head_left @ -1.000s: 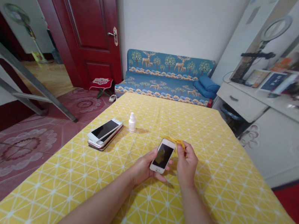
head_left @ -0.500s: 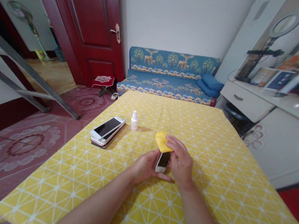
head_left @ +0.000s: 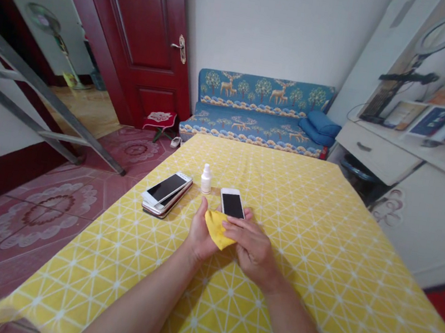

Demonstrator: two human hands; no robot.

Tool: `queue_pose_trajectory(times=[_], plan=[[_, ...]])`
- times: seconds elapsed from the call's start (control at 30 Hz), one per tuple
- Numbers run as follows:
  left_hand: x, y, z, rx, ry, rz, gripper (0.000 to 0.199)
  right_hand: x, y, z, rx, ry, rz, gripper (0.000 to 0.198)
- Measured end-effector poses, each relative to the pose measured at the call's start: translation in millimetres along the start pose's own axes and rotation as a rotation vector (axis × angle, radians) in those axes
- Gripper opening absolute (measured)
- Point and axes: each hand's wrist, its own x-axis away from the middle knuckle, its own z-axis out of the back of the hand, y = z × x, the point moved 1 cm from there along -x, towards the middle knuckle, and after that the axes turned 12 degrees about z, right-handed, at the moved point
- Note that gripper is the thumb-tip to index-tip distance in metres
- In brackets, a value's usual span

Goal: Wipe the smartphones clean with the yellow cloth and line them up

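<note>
We see both hands meeting over the middle of the surface (head_left: 319, 249), which wears a yellow cloth with a white triangle pattern. Our left hand (head_left: 199, 233) and right hand (head_left: 252, 247) share a small folded yellow wiping cloth (head_left: 217, 229): the left grip cups it from the side, and the right grip lies over it with fingers closed on its edge. Just beyond the fingertips, toward the far edge, a white smartphone with a dark screen (head_left: 232, 203) lies flat, face up; whether the fingers touch it we cannot tell. Just left of it stands a small white dropper bottle (head_left: 206, 179). Nearer the left edge lies a stack of flat smartphones (head_left: 166, 193). Beyond the far edge sits a blue patterned sofa (head_left: 260, 110).
</note>
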Motion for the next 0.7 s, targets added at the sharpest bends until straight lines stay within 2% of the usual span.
queue_pose_trajectory(times=[0.13, 0.2, 0.33, 0.43, 0.6, 0.7], plan=[[-0.4, 1.5, 2.7, 0.023, 0.044, -0.027, 0.064, -0.5, 0.7, 2.3, 0.134, 0.009, 0.023, 0.04], [-2.2, -1.7, 5.7, -0.013, 0.044, 0.014, 0.061, -0.9, 2.6, 4.5, 0.202, 0.012, 0.0, 0.041], [-5.6, -12.7, 8.4, -0.221, 0.056, 0.123, 0.049, 0.0, 8.8, 9.4, 0.305, 0.025, -0.052, 0.039], [-6.0, -18.8, 8.6, -0.378, 0.113, 0.117, 0.038, 2.3, 13.2, 12.3, 0.361, 0.061, -0.104, 0.042], [-3.4, -18.6, 8.6, -0.443, 0.001, 0.082, 0.033, 6.8, 17.4, 15.8, 0.423, 0.158, -0.202, 0.046], [-3.0, -15.1, 10.8, -0.402, -0.011, 0.049, 0.035, 8.6, 18.3, 16.6, 0.424, 0.168, -0.22, 0.047]])
